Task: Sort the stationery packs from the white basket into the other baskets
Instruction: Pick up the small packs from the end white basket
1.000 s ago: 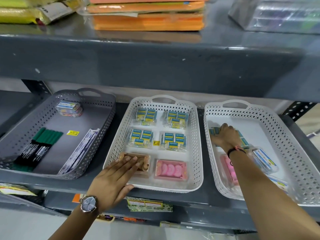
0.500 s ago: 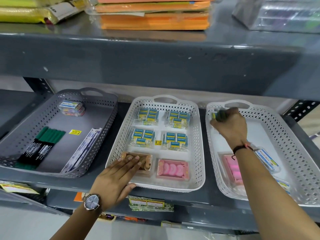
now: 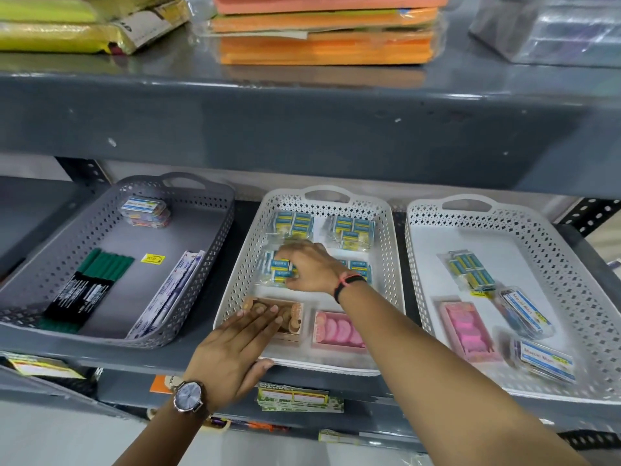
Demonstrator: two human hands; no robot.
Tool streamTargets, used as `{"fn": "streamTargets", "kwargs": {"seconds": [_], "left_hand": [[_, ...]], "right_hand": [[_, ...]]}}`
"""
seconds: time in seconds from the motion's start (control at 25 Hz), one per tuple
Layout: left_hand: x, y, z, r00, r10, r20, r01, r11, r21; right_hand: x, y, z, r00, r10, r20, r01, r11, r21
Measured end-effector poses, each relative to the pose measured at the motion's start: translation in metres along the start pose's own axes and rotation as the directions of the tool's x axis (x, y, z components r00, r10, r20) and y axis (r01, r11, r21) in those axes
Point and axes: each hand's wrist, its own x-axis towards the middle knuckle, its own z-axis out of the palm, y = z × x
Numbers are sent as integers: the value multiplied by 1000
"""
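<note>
The right hand (image 3: 307, 269) is curled over a blue eraser pack (image 3: 279, 268) in the middle white basket (image 3: 235, 280), fingers closing on its edges, though whether it is truly gripped I cannot tell; the left hand (image 3: 235, 348) lies flat and open, fingertips on the brown pack (image 3: 292, 319) at the front rim. The film-wrapped pack looks light, crinkly and slippery, so pinching across its stiff block edges should serve best. Labels are too blurred to read, save "Maruti Mart" on the boxes (image 3: 524, 309) in the right basket (image 3: 578, 284).
</note>
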Motion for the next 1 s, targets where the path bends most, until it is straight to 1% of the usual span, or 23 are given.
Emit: {"fn": "streamTargets", "kwargs": {"seconds": [0.12, 0.2, 0.24, 0.28, 0.32, 0.36, 0.4, 0.44, 0.48, 0.52, 0.56, 0.6, 0.68, 0.76, 0.84, 0.92, 0.96, 1.0], "left_hand": [[0, 1, 0, 1000, -1, -10, 1, 1000, 7], [1, 1, 0, 1000, 5, -13, -4, 1000, 12], [1, 1, 0, 1000, 5, -13, -5, 1000, 18], [1, 1, 0, 1000, 3, -12, -3, 1000, 26], [1, 1, 0, 1000, -2, -13, 2, 999, 32], [1, 1, 0, 1000, -6, -14, 7, 999, 34], [0, 1, 0, 1000, -14, -12, 14, 999, 37], [0, 1, 1, 1000, -20, -11, 20, 999, 37], [0, 1, 1, 1000, -22, -14, 22, 999, 37], [1, 1, 1, 1000, -23, -13, 24, 999, 38], [0, 2, 2, 1000, -23, -8, 23, 999, 38], [0, 2, 3, 1000, -23, -6, 23, 999, 38], [0, 2, 4, 1000, -25, -11, 25, 999, 34], [-1, 3, 5, 999, -26, -24, 27, 999, 35], [-2, 2, 5, 999, -29, -37, 30, 999, 34], [-2, 2, 5, 999, -32, -39, 33, 999, 28], [-1, 2, 5, 999, -34, -39, 35, 999, 25], [-1, 2, 5, 999, -36, -39, 37, 999, 22]], "right_hand": [[5, 1, 10, 995, 47, 89, -47, 999, -7], [-3, 5, 3, 995, 43, 85, -44, 999, 18], [-10, 12, -3, 998, 49, 32, -50, 998, 36], [-20, 22, -10, 994, 84, -65, -81, 995, 52], [-32, 36, -18, 970, 164, -179, -156, 986, 62], [-48, 55, -26, 915, 288, -283, -278, 958, 76], [-66, 77, -34, 825, 428, -370, -420, 901, 106], [-84, 99, -39, 716, 559, -418, -553, 820, 149], [-104, 120, -43, 620, 667, -413, -665, 726, 175], [-119, 138, -46, 551, 751, -364, -754, 635, 168], [-133, 152, -46, 503, 812, -297, -814, 560, 153], [-142, 163, -45, 467, 850, -244, -847, 509, 151], [-153, 177, -38, 430, 887, -172, -881, 453, 134], [-159, 181, -31, 429, 893, -139, -892, 443, 92], [-159, 180, -30, 429, 881, -199, -884, 455, 107], [-154, 170, -35, 402, 871, -281, -866, 461, 192], [-151, 162, -39, 396, 858, -326, -841, 482, 247], [-146, 151, -43, 411, 828, -382, -794, 531, 297]]}}
